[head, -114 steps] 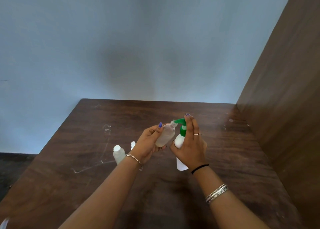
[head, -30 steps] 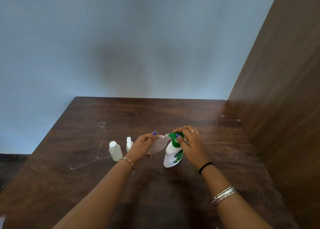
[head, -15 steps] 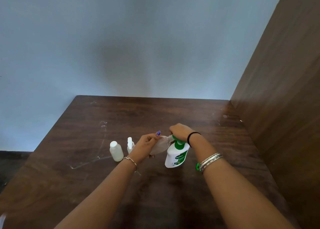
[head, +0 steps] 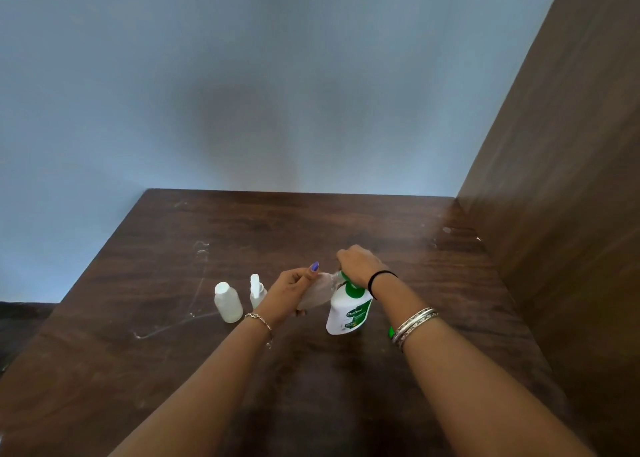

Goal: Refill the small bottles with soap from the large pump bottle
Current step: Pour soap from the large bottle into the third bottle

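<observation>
Table (head: 173, 370): dark wood, scratched, set against a blue-grey wall (head: 242, 75) with a wooden panel (head: 571, 214) along the right.

Pump bottle (head: 349, 313): white with green label and green pump, standing upright on the table near its middle. Right hand (head: 358, 264) sits on top of the pump, fingers curled over it.

Held small bottle (head: 317, 294): translucent, tilted, mouth against the pump spout; left hand (head: 289, 292) grips its body.

Capped small bottle (head: 228, 302): white, upright on the table, left of the hands.

Spray bottle (head: 257, 290): small, clear, upright, just beside the capped one, partly behind the left hand.
</observation>
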`<state>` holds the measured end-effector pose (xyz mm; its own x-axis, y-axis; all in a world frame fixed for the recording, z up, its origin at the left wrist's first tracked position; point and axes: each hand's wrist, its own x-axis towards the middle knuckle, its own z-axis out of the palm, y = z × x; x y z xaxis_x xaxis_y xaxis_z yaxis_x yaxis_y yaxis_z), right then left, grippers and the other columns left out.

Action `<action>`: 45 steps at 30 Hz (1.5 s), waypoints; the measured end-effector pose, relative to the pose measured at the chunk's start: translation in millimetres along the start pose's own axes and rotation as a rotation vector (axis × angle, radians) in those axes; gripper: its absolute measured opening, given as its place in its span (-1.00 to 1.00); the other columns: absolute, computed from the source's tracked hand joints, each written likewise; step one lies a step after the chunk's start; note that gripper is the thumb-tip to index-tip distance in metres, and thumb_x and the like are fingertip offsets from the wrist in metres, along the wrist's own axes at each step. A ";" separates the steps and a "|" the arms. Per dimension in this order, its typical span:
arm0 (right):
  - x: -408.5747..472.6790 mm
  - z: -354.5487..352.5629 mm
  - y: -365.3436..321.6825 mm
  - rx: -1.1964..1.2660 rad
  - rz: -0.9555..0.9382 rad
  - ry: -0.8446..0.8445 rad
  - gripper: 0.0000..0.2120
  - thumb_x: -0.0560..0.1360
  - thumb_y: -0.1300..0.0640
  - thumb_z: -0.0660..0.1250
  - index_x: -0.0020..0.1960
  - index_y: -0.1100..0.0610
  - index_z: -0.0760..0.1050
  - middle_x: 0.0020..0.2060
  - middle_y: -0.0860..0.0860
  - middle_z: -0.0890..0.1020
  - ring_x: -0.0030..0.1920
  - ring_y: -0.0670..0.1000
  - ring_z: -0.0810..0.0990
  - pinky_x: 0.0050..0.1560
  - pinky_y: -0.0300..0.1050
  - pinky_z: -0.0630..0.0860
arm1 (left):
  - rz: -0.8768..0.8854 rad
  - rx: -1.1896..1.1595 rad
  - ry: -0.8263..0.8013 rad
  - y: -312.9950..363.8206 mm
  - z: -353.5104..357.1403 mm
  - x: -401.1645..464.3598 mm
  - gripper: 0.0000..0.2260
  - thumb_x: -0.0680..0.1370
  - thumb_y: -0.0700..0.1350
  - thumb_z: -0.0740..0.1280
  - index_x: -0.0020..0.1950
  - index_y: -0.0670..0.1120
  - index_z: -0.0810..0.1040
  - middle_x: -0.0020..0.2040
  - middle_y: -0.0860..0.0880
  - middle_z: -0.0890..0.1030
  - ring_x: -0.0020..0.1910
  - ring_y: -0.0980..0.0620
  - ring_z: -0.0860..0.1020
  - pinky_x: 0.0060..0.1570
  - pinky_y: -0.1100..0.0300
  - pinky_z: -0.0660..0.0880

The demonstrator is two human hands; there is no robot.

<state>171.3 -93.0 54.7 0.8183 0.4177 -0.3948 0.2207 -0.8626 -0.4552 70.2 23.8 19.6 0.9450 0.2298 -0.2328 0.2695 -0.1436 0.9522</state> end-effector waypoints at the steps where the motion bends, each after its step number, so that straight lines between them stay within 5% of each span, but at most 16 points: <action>1: 0.2 -1.5 0.4 0.037 0.000 -0.010 -0.70 0.55 0.10 0.00 0.02 0.20 0.45 0.13 0.24 0.53 0.06 0.21 0.51 0.06 0.04 0.41 | 0.007 -0.009 -0.003 1.1 -0.1 0.3 -0.63 0.56 0.08 0.14 0.06 -0.17 0.57 -0.28 -0.17 0.52 -0.49 -0.01 0.42 -0.60 0.31 0.34; 7: -1.1 -4.2 -0.7 0.187 0.031 0.003 -0.51 0.40 -0.08 -0.04 0.02 0.19 0.52 0.04 0.19 0.58 0.00 0.16 0.54 0.15 0.07 0.46 | 0.016 -0.035 -0.007 4.1 0.3 1.1 -0.63 0.56 0.08 0.14 0.04 -0.18 0.57 -0.36 -0.09 0.52 -0.57 0.06 0.41 -0.61 0.31 0.32; 16: -6.9 -2.3 -5.4 0.199 0.054 0.036 -0.52 0.38 -0.07 -0.05 -0.08 0.17 0.54 0.00 0.18 0.60 -0.04 0.16 0.54 0.11 0.05 0.47 | -0.013 -0.106 -0.011 -5.2 3.9 -2.4 -0.70 0.57 0.06 0.12 -0.02 -0.09 0.55 -0.33 -0.08 0.51 -0.55 0.09 0.44 -0.57 0.31 0.35; 25: -9.9 0.2 -6.0 0.254 0.070 0.036 -0.70 0.52 0.11 -0.03 -0.21 0.18 0.43 0.03 0.22 0.55 -0.01 0.20 0.52 0.12 0.09 0.47 | -0.007 -0.379 -0.001 -6.1 14.7 -6.5 -0.76 0.59 -0.05 0.12 -0.07 -0.05 0.58 -0.08 -0.01 0.55 -0.16 0.09 0.47 -0.36 0.28 0.45; 32: -5.9 -5.0 -4.4 0.181 0.017 -0.032 -0.61 0.53 0.05 -0.04 -0.07 0.20 0.52 0.05 0.21 0.57 0.01 0.19 0.53 0.17 0.08 0.45 | -0.005 -0.416 -0.005 -5.3 15.0 -6.8 -0.76 0.59 -0.06 0.12 -0.03 -0.10 0.56 -0.03 -0.03 0.55 -0.14 0.08 0.48 -0.37 0.31 0.45; 35: -4.7 -6.2 -3.8 0.234 0.018 -0.052 -0.67 0.59 0.19 -0.03 0.10 0.30 0.46 0.11 0.26 0.52 0.00 0.15 0.47 0.14 0.03 0.41 | 0.012 -0.413 0.005 -4.0 16.0 -6.4 -0.76 0.59 -0.07 0.13 -0.04 -0.11 0.57 -0.07 -0.04 0.55 -0.17 0.09 0.47 -0.38 0.33 0.45; 45: -7.9 -1.5 -3.1 0.193 0.006 0.002 -0.64 0.54 0.08 -0.03 -0.06 0.21 0.51 0.03 0.20 0.57 0.00 0.18 0.53 0.14 0.09 0.46 | 0.024 -0.382 0.037 -6.9 16.4 -9.2 -0.77 0.56 -0.03 0.17 -0.07 -0.05 0.60 -0.01 0.00 0.56 -0.07 0.06 0.47 -0.28 0.25 0.45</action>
<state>164.9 -94.1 60.4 0.8204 0.4121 -0.3964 0.1101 -0.7941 -0.5977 62.7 6.9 11.9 0.9410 0.2658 -0.2093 0.1527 0.2184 0.9638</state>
